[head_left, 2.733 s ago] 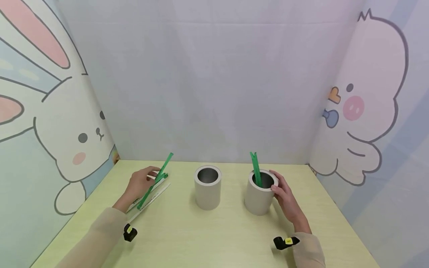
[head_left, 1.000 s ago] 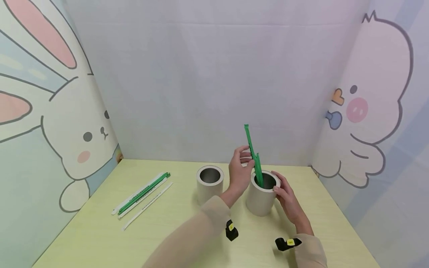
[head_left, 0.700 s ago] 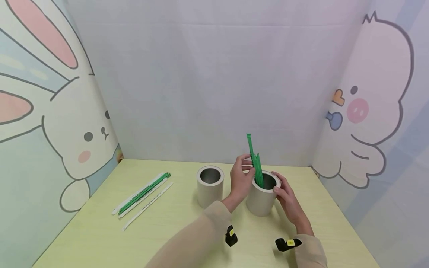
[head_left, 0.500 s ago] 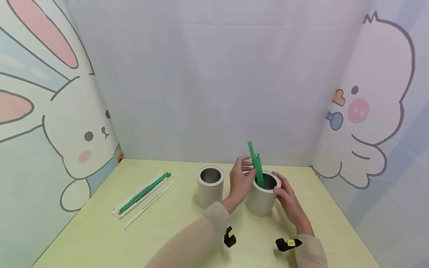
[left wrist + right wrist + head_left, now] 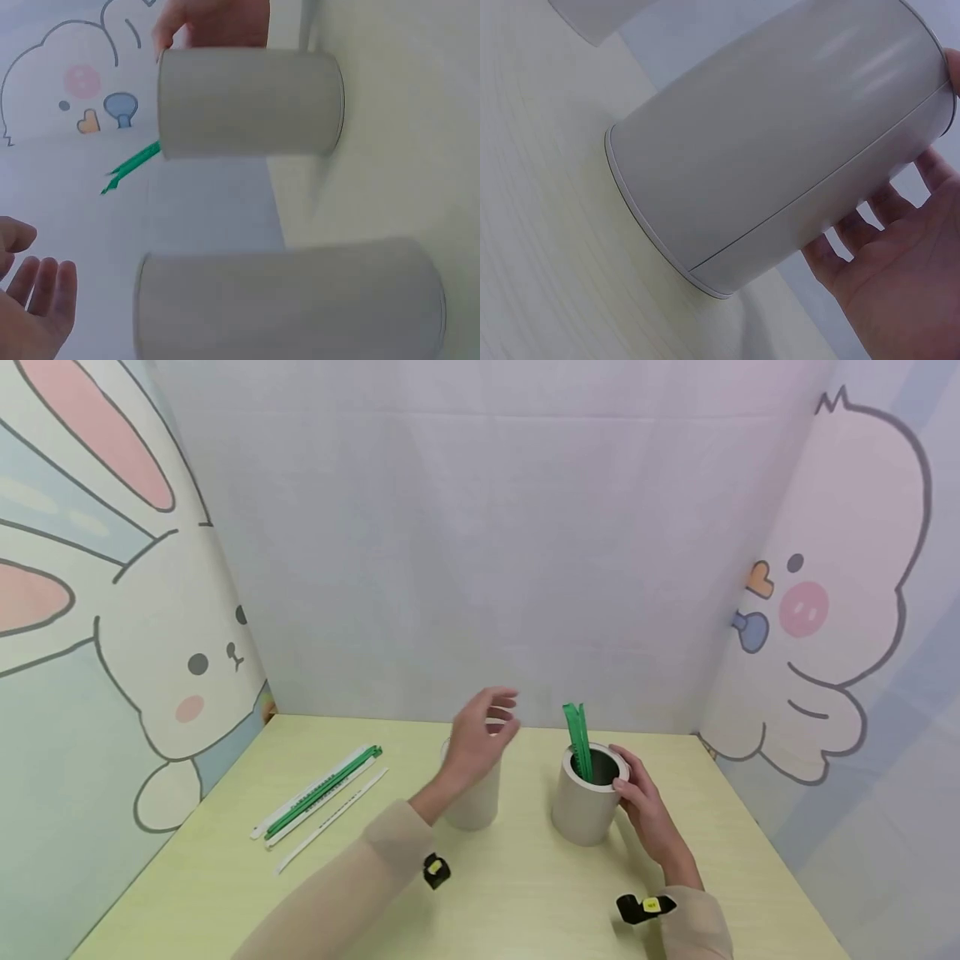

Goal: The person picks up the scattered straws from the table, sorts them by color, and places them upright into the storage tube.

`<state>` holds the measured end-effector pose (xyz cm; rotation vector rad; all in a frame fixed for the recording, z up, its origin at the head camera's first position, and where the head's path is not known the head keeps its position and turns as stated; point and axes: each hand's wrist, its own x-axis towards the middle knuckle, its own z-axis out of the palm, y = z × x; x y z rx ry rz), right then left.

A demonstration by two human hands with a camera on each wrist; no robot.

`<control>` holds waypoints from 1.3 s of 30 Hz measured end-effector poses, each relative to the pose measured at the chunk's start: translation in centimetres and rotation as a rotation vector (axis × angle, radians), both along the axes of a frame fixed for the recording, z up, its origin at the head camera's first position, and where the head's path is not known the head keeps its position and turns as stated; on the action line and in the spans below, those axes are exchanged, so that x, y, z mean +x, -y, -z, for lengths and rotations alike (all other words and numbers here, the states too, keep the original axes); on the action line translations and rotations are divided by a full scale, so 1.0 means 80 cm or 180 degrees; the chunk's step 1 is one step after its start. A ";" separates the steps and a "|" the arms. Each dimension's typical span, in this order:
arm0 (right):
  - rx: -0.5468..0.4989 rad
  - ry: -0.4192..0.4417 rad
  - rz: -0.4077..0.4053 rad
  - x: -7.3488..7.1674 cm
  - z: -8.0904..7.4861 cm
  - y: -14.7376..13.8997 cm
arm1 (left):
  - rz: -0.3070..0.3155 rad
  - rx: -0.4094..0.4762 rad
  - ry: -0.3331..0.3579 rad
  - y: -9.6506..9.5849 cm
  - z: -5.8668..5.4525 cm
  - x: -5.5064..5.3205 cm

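Gripping the light-grey cylindrical cup (image 5: 583,814), the right hand (image 5: 649,814) curls round its right side near the rim. Thin green sticks (image 5: 578,739) lean inside it. Left of it, across a gap of pale-yellow wood-grain tabletop (image 5: 525,827), stands a second light-grey cylinder (image 5: 476,804). The head view overlaps the left hand (image 5: 480,739), fingers loosely apart, with that cylinder; the left wrist view separates them.

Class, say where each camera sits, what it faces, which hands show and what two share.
Head: head-worn, facing forward-down over the table; left hand, right hand show.
Left wrist: worn there, facing left cup and right cup; both hands show.
Right wrist: worn there, facing right cup; right hand shows.
Shared, head and left wrist: right cup's green sticks.
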<state>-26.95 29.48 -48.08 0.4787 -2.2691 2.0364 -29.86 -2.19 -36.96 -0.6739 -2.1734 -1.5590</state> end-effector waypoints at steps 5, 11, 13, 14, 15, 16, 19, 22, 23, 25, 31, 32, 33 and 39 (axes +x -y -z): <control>-0.0007 -0.0026 0.0013 0.000 0.000 0.000 | -0.0241 -0.0320 -0.0081 0.079 -0.006 -0.007; -0.0036 0.0018 0.0007 0.001 0.001 0.003 | -0.0545 -0.0918 0.0077 0.181 0.019 -0.018; -0.0037 0.0035 0.0005 0.001 0.001 0.003 | -0.0615 -0.1122 0.0218 0.213 0.032 -0.021; -0.0033 0.0040 0.0012 0.002 0.001 0.003 | -0.0654 -0.1226 0.0264 0.228 0.039 -0.022; -0.0033 0.0040 0.0018 0.002 0.001 0.003 | -0.0690 -0.1319 0.0307 0.243 0.046 -0.024; -0.0032 0.0040 0.0022 0.001 0.001 0.003 | -0.0728 -0.1404 0.0344 0.256 0.053 -0.024; -0.0030 0.0037 0.0034 0.001 0.001 0.003 | -0.0831 -0.1664 0.0410 0.290 0.071 -0.026; -0.0023 0.0036 0.0047 0.001 0.001 0.003 | -0.0835 -0.1827 0.0525 0.315 0.086 -0.027; -0.0018 0.0037 0.0048 0.001 0.001 0.003 | -0.0812 -0.1876 0.0565 0.322 0.090 -0.027; -0.0018 0.0041 0.0045 0.002 0.000 0.003 | -0.0762 -0.1957 0.0630 0.335 0.098 -0.027; -0.0027 0.0064 0.0048 0.002 -0.001 0.004 | -0.0723 -0.2201 0.0678 0.358 0.116 -0.023; -0.0027 0.0065 0.0051 0.002 -0.001 0.004 | -0.0733 -0.2207 0.0711 0.360 0.118 -0.022; -0.0028 0.0066 0.0052 0.002 -0.001 0.004 | -0.0734 -0.2225 0.0737 0.362 0.120 -0.021; -0.0033 0.0075 0.0056 0.001 0.001 0.003 | -0.0789 -0.2263 0.0858 0.364 0.129 -0.020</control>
